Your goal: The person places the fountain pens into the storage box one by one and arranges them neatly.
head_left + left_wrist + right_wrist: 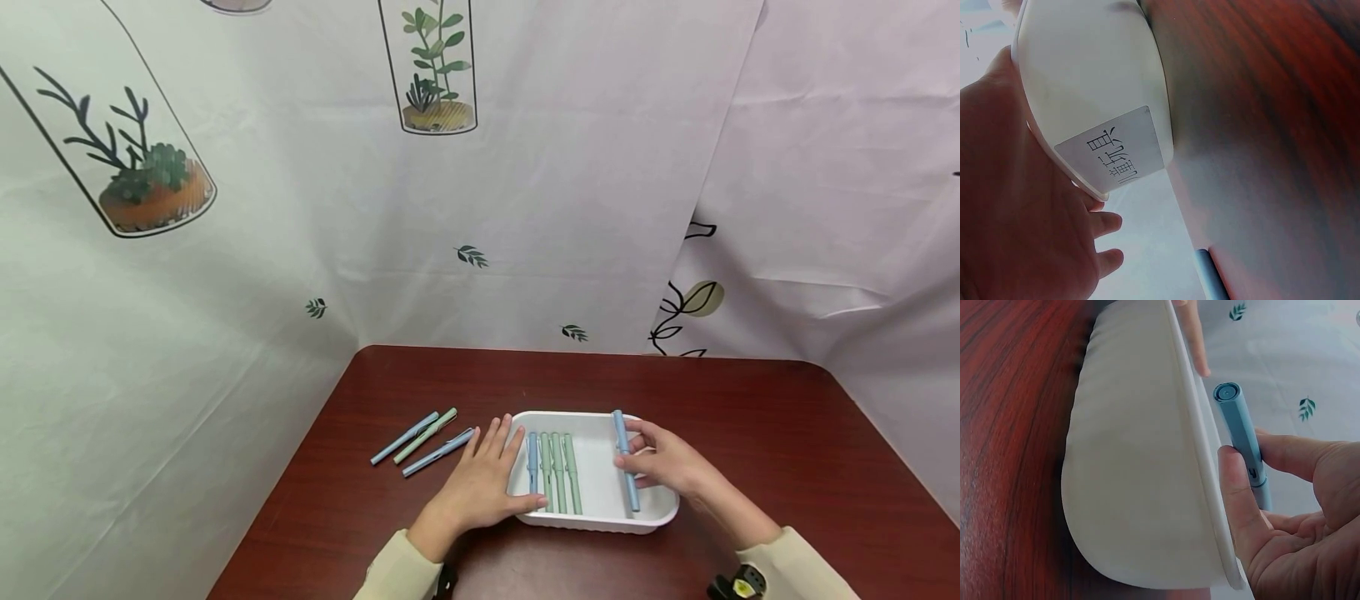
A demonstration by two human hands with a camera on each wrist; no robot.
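Observation:
My right hand (667, 458) pinches a light blue pen (626, 462) between thumb and fingers, above the right part of a white tray (603, 523). In the right wrist view the same blue pen (1243, 428) shows its round end, beyond the tray's rim. My left hand (480, 487) lies over the tray's left edge with its fingers straight and spread, the thumb along the front rim. Inside the tray, on the left, one blue pen (532, 462) lies beside three green pens (558, 471), side by side. The left wrist view shows the tray's wall with a label (1113, 150).
Left of the tray, two blue pens (438, 452) and a green pen (425, 436) lie slanted on the dark red-brown table (330, 517). A patterned white cloth (525, 208) hangs behind the table's far edge and along its sides.

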